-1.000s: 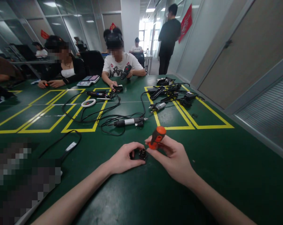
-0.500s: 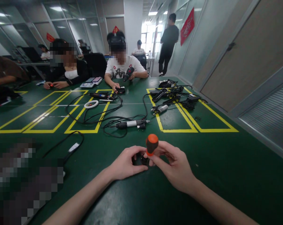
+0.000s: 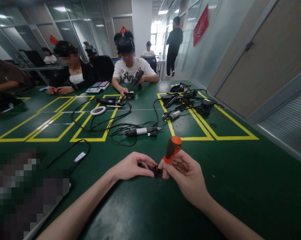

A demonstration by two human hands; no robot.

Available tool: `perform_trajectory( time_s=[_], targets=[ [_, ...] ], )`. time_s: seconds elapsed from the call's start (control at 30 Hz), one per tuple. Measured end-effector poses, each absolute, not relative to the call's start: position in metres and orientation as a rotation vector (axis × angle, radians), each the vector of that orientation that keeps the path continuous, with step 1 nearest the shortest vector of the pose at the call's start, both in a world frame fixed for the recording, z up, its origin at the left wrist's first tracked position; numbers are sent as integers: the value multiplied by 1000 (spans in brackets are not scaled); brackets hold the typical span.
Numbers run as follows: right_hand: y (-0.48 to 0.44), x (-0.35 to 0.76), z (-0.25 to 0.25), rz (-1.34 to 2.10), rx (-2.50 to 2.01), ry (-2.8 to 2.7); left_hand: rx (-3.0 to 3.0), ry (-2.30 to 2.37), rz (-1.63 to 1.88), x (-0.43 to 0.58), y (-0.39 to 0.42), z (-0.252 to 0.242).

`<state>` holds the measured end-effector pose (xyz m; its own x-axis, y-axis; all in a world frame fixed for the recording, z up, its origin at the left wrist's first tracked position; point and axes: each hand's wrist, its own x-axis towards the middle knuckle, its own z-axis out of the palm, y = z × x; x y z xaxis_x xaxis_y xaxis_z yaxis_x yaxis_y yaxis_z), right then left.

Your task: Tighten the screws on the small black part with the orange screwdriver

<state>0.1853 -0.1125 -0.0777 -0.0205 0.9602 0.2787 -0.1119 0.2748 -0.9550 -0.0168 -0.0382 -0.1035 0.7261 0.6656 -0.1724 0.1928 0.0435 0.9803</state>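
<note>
Screwing step: screwdriver (image 3: 172, 149) tip on small black part (image 3: 156, 171), on the table (image 3: 240, 173).
Fingers of left hand (image 3: 130, 168) pinched the part; right hand (image 3: 187, 175) clamped the handle; turning probably needed the part held steady.

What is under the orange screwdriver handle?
A small black part on the green table, pinched by the left hand. The right hand hides the shaft and tip of the screwdriver.

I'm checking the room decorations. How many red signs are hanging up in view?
3. One red banner on the right wall, one small red diamond beside the pillar, and one red sign on the left glass partition. Others may be hidden.
</note>
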Motion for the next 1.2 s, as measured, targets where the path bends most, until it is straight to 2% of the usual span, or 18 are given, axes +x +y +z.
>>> perform_trajectory(
  time_s=[0.37,1.2],
  targets=[
    [-114,186,-72,1095,-928,-1333,1340,741,252,-12,-20,-103],
    [-116,188,-86,1096,-926,-1353,1361,675,209,-17,-11,-102]
  ],
)
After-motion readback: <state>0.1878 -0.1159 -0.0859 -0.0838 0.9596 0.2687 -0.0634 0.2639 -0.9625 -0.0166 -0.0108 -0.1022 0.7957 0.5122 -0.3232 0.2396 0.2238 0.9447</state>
